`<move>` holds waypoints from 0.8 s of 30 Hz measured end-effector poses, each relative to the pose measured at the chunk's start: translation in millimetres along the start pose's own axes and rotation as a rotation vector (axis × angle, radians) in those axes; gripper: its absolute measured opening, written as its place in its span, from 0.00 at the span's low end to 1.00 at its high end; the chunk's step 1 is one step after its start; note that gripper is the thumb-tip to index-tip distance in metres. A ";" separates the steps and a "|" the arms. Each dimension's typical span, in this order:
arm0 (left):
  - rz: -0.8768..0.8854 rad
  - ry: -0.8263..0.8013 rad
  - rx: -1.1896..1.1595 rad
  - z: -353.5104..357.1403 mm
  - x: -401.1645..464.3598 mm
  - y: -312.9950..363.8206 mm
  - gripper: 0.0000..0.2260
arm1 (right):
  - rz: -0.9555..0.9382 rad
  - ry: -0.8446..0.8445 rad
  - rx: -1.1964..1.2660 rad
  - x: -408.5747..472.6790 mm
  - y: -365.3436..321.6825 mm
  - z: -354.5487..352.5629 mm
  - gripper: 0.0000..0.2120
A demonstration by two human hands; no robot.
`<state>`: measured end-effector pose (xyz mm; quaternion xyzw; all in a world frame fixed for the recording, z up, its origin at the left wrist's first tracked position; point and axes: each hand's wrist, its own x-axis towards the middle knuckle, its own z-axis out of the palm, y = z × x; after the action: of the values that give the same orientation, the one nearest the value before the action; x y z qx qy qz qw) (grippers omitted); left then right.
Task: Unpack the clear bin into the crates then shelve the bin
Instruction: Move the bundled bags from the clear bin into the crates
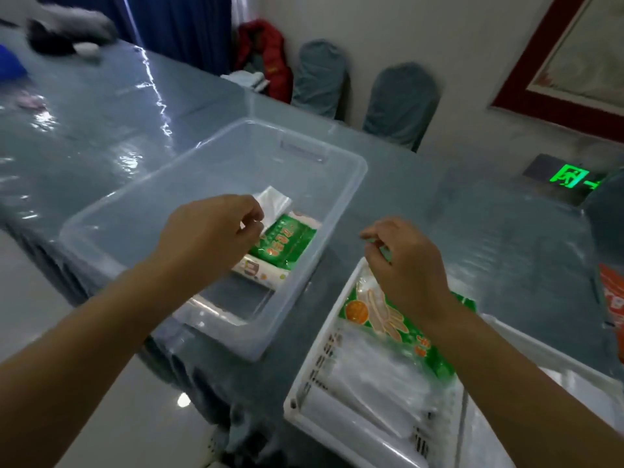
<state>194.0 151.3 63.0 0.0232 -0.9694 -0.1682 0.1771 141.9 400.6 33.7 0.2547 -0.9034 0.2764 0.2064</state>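
Note:
The clear bin [111, 217] stands on the grey-blue table. Inside it lie a green packet [290, 243], a white packet [260, 270] under it, and a clear plastic bag [275, 201]. My left hand [206, 231] is inside the bin, fingers pinched on the edge of the clear plastic bag. My right hand [405, 265] hovers over the white crate [314, 373] at the lower right, fingers pinched on the top of a green glove packet [388, 319] that rests in the crate. Rolls of clear plastic bags [364, 393] fill the crate's near part.
The glossy table [101, 130] stretches far left and back. An orange packet [613, 298] sits at the right edge. Two covered chairs [398, 103] and a red jacket [266, 52] stand behind the table. Dark items [64, 32] lie at the far left corner.

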 end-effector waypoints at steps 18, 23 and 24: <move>0.302 -0.189 0.109 -1.7 113.2 -237.7 0.11 | 0.827 -0.670 -0.064 165.7 -91.7 265.6 0.04; 0.239 -0.211 -0.020 2.4 113.3 -243.6 0.10 | 1.257 -0.340 0.272 156.9 -91.5 301.9 0.10; 0.230 -0.214 -0.038 2.1 113.6 -244.1 0.10 | 1.330 -0.266 0.381 156.9 -91.7 306.7 0.13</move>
<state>83.3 -89.9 17.7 -0.1094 -0.9757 -0.1667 0.0911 0.2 95.1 -83.3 -0.2884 -0.8209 0.4637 -0.1668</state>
